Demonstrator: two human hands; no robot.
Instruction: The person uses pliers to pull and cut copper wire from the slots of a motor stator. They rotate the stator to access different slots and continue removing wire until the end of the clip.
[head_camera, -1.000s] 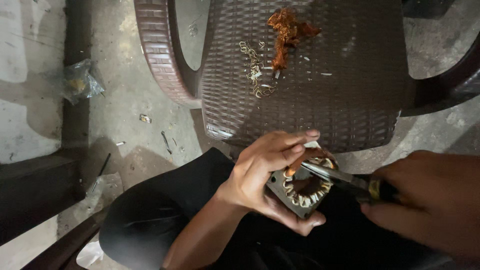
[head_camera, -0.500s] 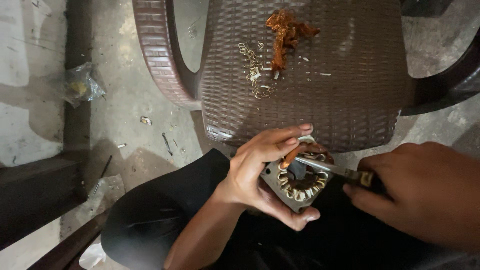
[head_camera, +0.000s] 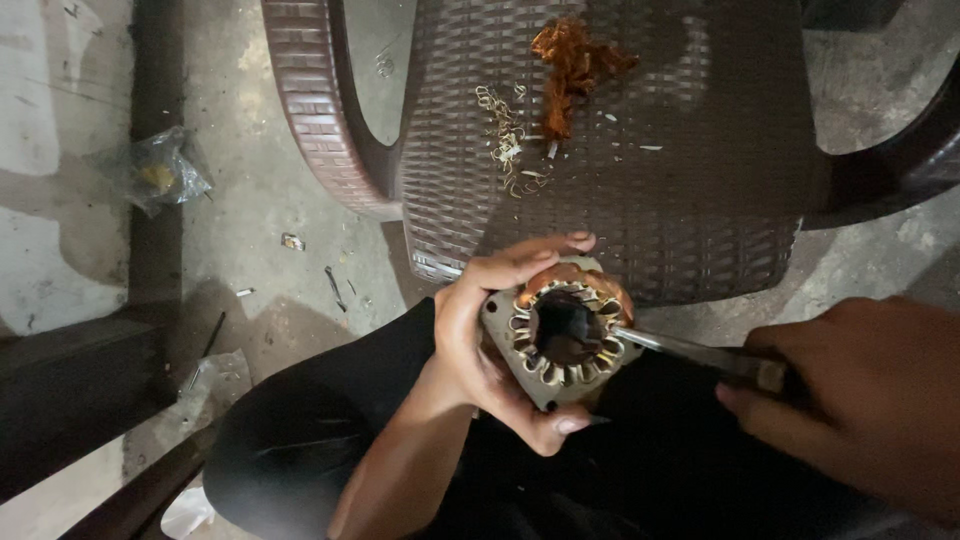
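Over our lap, our left hand wrapped its grip around a square motor stator, fingers curled along its top and bottom edges. Our right hand had its grip pressed together on a screwdriver, whose tip touched the stator's ring of slots. Beyond it stood a brown woven chair bearing pulled copper wire and pale scraps.

The left hand curls around the stator (thumb underneath); the right hand, fisted, sits right of the stator.
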